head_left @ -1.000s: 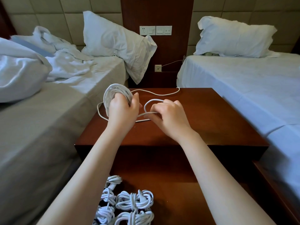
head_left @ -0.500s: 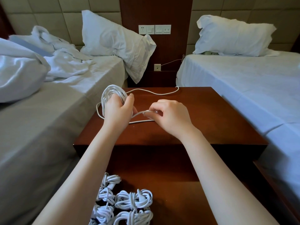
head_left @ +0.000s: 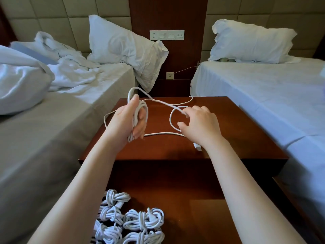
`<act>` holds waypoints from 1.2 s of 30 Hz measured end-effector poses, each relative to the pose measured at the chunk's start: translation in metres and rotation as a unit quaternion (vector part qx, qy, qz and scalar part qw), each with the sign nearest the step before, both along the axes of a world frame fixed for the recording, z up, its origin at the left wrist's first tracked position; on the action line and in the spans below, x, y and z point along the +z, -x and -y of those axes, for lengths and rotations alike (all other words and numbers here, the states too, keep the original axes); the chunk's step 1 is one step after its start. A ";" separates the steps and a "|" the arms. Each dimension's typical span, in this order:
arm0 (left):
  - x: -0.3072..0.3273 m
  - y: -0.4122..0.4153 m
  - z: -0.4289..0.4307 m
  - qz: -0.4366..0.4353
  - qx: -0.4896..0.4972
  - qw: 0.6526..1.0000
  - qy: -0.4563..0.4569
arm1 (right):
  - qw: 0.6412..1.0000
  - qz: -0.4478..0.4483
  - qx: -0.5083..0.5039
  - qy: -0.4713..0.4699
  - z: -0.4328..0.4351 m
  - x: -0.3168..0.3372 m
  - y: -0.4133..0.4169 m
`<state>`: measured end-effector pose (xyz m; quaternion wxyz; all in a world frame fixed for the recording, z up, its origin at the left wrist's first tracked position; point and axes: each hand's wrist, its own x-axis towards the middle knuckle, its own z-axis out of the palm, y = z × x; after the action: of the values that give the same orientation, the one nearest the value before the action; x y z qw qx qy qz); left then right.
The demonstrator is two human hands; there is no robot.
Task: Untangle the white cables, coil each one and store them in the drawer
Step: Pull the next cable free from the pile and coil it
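My left hand (head_left: 129, 120) grips a partly wound coil of white cable (head_left: 140, 110) above the brown nightstand (head_left: 237, 131). A strand runs from the coil's top down to my right hand (head_left: 200, 125), which pinches it between fingertips. The loose rest of the cable (head_left: 163, 133) loops on the nightstand top, and its white plug (head_left: 197, 146) lies by my right wrist. Several finished white cable coils (head_left: 137, 221) lie in the open drawer (head_left: 202, 217) below, partly hidden by my left forearm.
Beds flank the nightstand: an unmade one with rumpled sheets (head_left: 52, 88) on the left, a made one (head_left: 263, 95) on the right. Wall sockets (head_left: 166, 35) sit on the wood panel behind, and a thin cord runs from a lower socket (head_left: 169, 75).
My left hand has turned and lifted the coil upright. My right hand has moved right, drawing a strand taut across; the loose loop on the nightstand has opened wider and the plug shows.
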<state>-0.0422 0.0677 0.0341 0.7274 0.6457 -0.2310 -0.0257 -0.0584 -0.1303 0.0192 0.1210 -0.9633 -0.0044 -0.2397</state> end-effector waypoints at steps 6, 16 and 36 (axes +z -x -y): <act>0.002 0.008 0.000 -0.023 -0.134 0.982 -0.131 | 0.981 0.081 0.109 -0.138 0.003 0.011 0.002; 0.003 0.014 0.002 -0.045 -0.220 0.955 -0.195 | 0.903 0.002 0.326 -0.279 -0.020 0.022 0.015; 0.006 0.011 0.025 -0.131 0.072 0.983 -0.105 | 0.908 0.084 0.244 -0.329 -0.041 -0.008 0.000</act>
<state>-0.0528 0.0429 0.0397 0.6796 0.7242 -0.0828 -0.0822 -0.0588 -0.0896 0.0109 0.4850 -0.8142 -0.1699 -0.2702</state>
